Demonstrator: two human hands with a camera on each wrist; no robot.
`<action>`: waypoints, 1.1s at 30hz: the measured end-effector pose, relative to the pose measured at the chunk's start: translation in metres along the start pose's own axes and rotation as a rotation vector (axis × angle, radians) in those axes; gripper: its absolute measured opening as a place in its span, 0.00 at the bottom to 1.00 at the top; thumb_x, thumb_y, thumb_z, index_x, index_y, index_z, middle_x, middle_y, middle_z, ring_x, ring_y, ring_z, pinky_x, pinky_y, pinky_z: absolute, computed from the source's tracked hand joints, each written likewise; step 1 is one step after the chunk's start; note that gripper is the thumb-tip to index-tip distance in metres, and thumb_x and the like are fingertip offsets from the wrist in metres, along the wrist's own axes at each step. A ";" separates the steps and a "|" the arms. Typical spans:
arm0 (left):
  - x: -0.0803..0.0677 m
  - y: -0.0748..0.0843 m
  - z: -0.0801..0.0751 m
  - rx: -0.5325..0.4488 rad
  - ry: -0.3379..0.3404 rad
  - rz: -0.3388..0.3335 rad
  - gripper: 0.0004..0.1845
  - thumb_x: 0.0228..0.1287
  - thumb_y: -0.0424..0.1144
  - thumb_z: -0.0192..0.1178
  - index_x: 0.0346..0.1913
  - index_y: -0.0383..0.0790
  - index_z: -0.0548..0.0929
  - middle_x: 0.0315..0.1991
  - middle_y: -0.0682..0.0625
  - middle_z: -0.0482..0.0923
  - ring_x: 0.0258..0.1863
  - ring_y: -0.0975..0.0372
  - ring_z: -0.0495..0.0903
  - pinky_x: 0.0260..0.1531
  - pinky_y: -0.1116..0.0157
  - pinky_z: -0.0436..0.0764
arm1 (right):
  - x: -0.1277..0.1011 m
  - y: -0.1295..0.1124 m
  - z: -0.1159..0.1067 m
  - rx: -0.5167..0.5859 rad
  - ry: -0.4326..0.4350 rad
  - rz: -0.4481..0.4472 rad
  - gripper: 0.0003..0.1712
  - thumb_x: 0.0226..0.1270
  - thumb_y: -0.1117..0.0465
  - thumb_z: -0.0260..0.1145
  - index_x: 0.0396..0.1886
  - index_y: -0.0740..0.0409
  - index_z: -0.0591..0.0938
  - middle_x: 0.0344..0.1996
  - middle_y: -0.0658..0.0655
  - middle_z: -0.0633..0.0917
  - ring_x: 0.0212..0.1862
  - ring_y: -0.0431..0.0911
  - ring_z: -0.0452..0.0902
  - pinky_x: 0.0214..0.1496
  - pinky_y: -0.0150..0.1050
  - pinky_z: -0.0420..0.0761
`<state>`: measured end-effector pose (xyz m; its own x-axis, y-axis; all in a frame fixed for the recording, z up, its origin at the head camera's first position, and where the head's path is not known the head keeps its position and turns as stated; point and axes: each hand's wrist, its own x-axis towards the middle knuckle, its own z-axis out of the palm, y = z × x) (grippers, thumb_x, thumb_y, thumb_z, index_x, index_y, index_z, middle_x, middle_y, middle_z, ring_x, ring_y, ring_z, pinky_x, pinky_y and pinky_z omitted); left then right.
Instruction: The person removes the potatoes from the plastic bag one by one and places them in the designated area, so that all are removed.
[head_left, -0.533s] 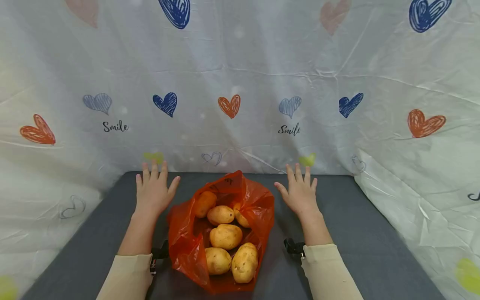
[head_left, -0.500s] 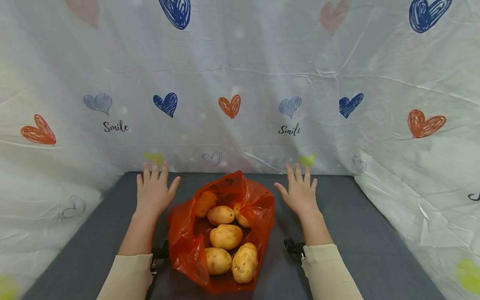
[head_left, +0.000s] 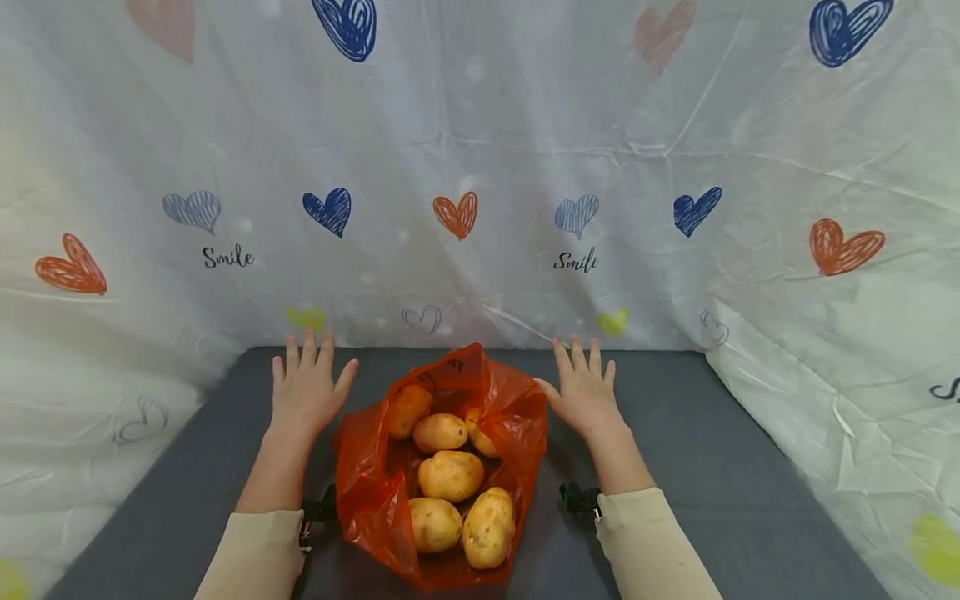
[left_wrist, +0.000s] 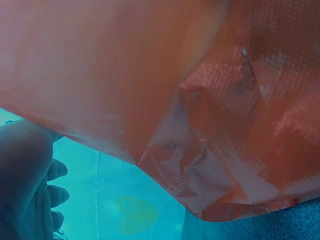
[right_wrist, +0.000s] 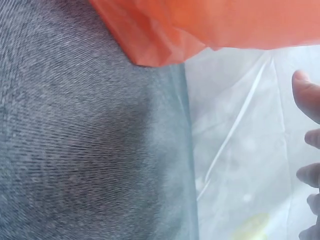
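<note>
The orange bag (head_left: 442, 467) of potatoes (head_left: 450, 475) lies on the grey worktop (head_left: 712, 467) between both hands, its long axis running toward the person. The right hand (head_left: 583, 390), released and flat, sits just beside its far edge; the left hand (head_left: 306, 388), equally released, lies slightly farther off.

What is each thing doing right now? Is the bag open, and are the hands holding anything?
orange bag: open at the top, lying on the grey mat.
potatoes: piled inside the bag, uncovered.
left hand: flat, fingers spread, holding nothing, beside the bag.
right hand: flat, fingers spread, holding nothing, close to the bag's edge.
grey mat: lying flat under everything.
heart cloth: hanging behind, wrinkled.
</note>
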<state>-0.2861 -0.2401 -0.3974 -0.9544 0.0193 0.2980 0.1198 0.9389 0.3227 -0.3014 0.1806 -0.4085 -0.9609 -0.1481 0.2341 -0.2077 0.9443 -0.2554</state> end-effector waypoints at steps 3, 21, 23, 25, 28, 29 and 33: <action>0.001 0.000 0.000 -0.005 -0.009 -0.002 0.44 0.81 0.62 0.39 0.82 0.31 0.48 0.80 0.28 0.35 0.77 0.34 0.27 0.70 0.30 0.33 | -0.001 -0.002 -0.004 0.003 0.006 -0.005 0.48 0.77 0.38 0.58 0.84 0.55 0.52 0.81 0.68 0.48 0.80 0.69 0.32 0.73 0.75 0.40; -0.021 0.051 -0.052 -0.319 -0.091 0.134 0.44 0.78 0.65 0.44 0.83 0.39 0.52 0.79 0.34 0.52 0.77 0.38 0.53 0.70 0.34 0.56 | -0.036 -0.045 -0.065 0.178 0.134 -0.223 0.39 0.77 0.49 0.64 0.81 0.54 0.63 0.78 0.60 0.64 0.76 0.58 0.60 0.73 0.60 0.64; -0.027 0.059 -0.058 -0.338 -0.107 0.152 0.43 0.78 0.65 0.45 0.83 0.40 0.52 0.79 0.35 0.54 0.77 0.39 0.54 0.70 0.35 0.56 | -0.044 -0.054 -0.072 0.197 0.144 -0.261 0.36 0.77 0.51 0.64 0.79 0.54 0.66 0.75 0.58 0.68 0.75 0.55 0.64 0.72 0.57 0.68; -0.033 0.066 -0.063 -0.354 -0.134 0.170 0.43 0.78 0.65 0.46 0.83 0.42 0.52 0.78 0.35 0.56 0.76 0.39 0.55 0.69 0.35 0.58 | -0.050 -0.063 -0.078 0.212 0.158 -0.310 0.32 0.76 0.53 0.65 0.76 0.54 0.70 0.71 0.57 0.73 0.71 0.54 0.69 0.69 0.55 0.72; -0.041 0.074 -0.069 -0.375 -0.189 0.192 0.43 0.77 0.64 0.48 0.84 0.45 0.51 0.78 0.37 0.57 0.75 0.40 0.58 0.67 0.34 0.61 | -0.059 -0.078 -0.085 0.254 0.164 -0.406 0.26 0.74 0.57 0.67 0.69 0.56 0.77 0.60 0.57 0.81 0.59 0.52 0.79 0.59 0.50 0.80; -0.043 0.076 -0.070 -0.379 -0.210 0.198 0.43 0.77 0.64 0.50 0.84 0.47 0.51 0.78 0.37 0.57 0.75 0.40 0.58 0.67 0.33 0.61 | -0.062 -0.083 -0.086 0.278 0.152 -0.442 0.24 0.73 0.58 0.68 0.66 0.57 0.80 0.55 0.56 0.83 0.54 0.50 0.81 0.55 0.47 0.82; -0.049 0.083 -0.070 -0.383 -0.295 0.249 0.43 0.76 0.58 0.57 0.84 0.47 0.51 0.80 0.41 0.55 0.76 0.41 0.58 0.68 0.36 0.62 | -0.073 -0.098 -0.087 0.369 -0.002 -0.571 0.17 0.71 0.61 0.70 0.57 0.57 0.84 0.45 0.50 0.85 0.41 0.41 0.80 0.44 0.39 0.82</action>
<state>-0.2106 -0.1872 -0.3226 -0.9141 0.3726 0.1600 0.3904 0.7020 0.5956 -0.1953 0.1243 -0.3186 -0.6822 -0.5946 0.4255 -0.7311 0.5558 -0.3956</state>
